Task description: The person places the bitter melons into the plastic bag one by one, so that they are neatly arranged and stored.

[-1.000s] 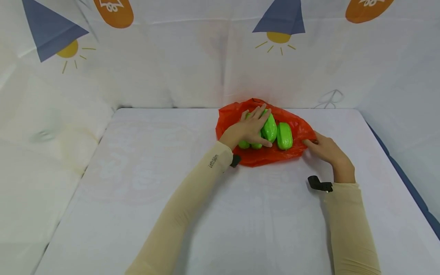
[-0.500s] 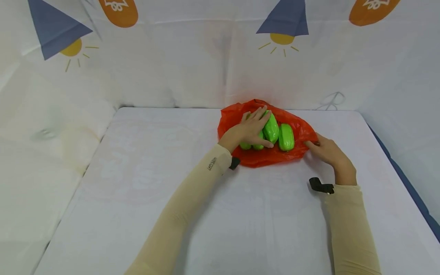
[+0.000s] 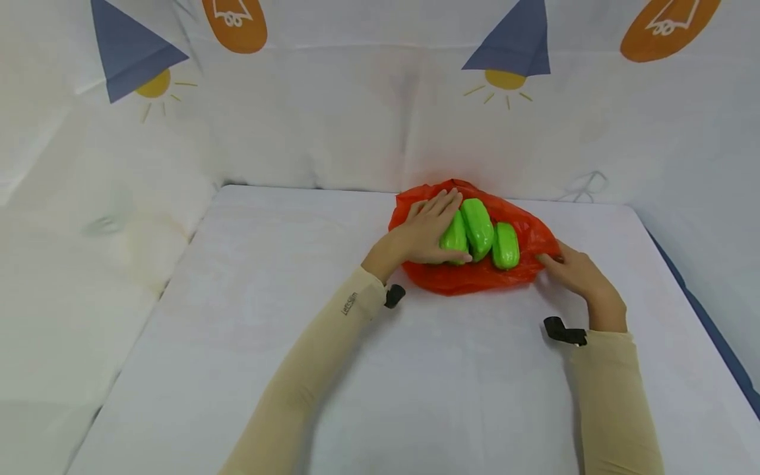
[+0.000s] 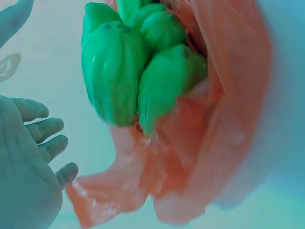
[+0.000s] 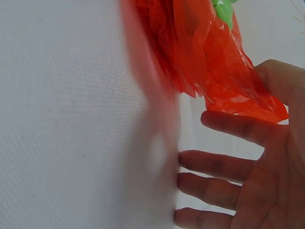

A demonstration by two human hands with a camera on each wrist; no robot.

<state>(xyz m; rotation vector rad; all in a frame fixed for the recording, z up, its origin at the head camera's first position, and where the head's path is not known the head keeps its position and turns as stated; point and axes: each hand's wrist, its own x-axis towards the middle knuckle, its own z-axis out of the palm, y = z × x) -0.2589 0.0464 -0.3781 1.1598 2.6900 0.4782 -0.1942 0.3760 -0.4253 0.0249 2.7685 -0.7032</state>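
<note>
A red plastic bag (image 3: 451,277) lies spread at the back of the table, its mouth facing up. Several glossy green ridged vegetables (image 3: 477,229), shaped like chayotes, sit in it; the left wrist view shows their furrowed sides (image 4: 114,71). My left hand (image 3: 423,234) lies over the bag's left part, fingers extended, covering part of the leftmost vegetables. In the left wrist view its fingers stand slightly apart beside the bag. My right hand (image 3: 578,270) pinches the bag's right edge between thumb and index finger; its other fingers (image 5: 214,164) extend below the bag.
White cloth covers the table (image 3: 380,376). Behind it hangs a white fabric wall (image 3: 332,125) with printed lamps, close to the bag. A side wall (image 3: 77,277) of the same fabric rises at the left. Black wrist mounts (image 3: 564,331) stick out from both sleeves.
My left hand has slid a little left across the vegetables, so more of them show. The right hand keeps its pinch on the bag. The head view has shifted slightly.
</note>
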